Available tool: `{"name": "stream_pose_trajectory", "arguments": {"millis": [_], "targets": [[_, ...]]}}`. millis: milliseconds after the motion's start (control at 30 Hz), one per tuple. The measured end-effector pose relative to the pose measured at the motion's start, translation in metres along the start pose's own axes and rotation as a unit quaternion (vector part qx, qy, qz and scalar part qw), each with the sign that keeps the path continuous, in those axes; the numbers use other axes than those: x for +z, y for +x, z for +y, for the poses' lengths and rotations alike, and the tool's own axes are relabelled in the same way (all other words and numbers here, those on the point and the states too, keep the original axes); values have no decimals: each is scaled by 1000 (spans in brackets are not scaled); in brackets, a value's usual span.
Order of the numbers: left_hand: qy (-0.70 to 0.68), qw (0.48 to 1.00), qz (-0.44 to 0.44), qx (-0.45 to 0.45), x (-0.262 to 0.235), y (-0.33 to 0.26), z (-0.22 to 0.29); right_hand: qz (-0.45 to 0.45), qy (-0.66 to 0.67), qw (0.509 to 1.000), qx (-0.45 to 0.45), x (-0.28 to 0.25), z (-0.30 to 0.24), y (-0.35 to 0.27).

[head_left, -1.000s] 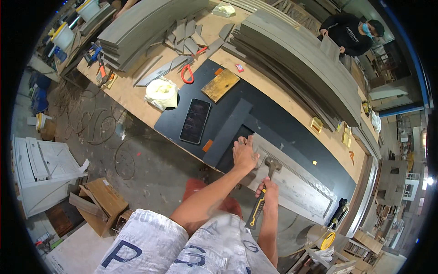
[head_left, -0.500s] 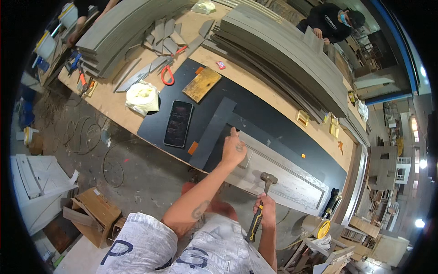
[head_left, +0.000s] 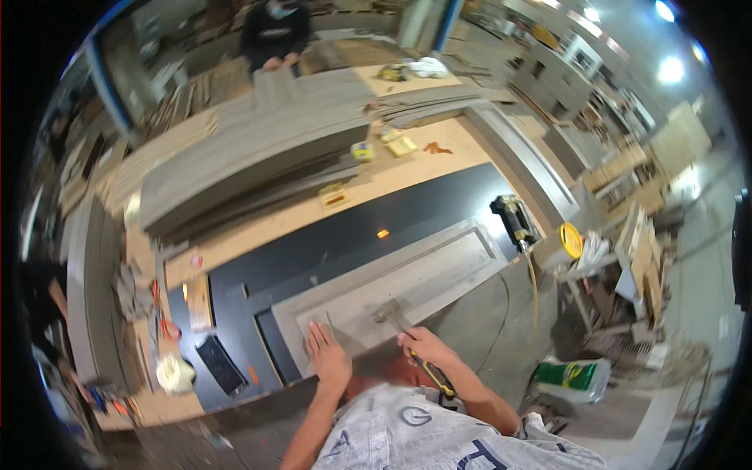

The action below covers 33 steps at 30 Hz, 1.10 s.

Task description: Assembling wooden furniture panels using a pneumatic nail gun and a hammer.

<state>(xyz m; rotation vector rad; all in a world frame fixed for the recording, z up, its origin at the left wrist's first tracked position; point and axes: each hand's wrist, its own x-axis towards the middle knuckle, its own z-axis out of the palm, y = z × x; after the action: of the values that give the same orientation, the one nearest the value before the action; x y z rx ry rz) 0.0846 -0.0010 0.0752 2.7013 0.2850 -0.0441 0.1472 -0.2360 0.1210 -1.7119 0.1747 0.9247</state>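
The view has swung round since half a second ago: the desk (head_left: pixel 439 168) that ran up to the right now runs across the frame, and a nail gun (head_left: pixel 513 219) and a yellow roll (head_left: pixel 570 240) have come into sight at its right end. The hands have barely shifted on the work, so the hammering on the grey frame (head_left: pixel 407 282) looks to be going on at the same near edge.

The left hand (head_left: pixel 327 356) lies flat on the frame's near rail, fingers spread and released, pressing it down rather than holding anything. The right hand (head_left: pixel 423 345) is clenched round the yellow-and-black handle of a hammer (head_left: pixel 399 321), its head resting on or just above the frame close to the left hand; contact cannot be told.

The frame lies on the dark mat (head_left: pixel 329 243), along the desk's near edge.
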Motion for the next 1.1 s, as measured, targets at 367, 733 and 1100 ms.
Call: {"name": "stream_pose_trajectory", "arguments": {"millis": [367, 733, 1100], "targets": [[-74, 962, -153, 212, 92, 158, 253, 237, 137, 962, 2, -209, 91, -90], [7, 964, -184, 192, 139, 220, 375, 237, 313, 913, 109, -338, 132, -82], [95, 793, -353, 487, 129, 389, 422, 227, 194, 951, -76, -356, 114, -52]]}}
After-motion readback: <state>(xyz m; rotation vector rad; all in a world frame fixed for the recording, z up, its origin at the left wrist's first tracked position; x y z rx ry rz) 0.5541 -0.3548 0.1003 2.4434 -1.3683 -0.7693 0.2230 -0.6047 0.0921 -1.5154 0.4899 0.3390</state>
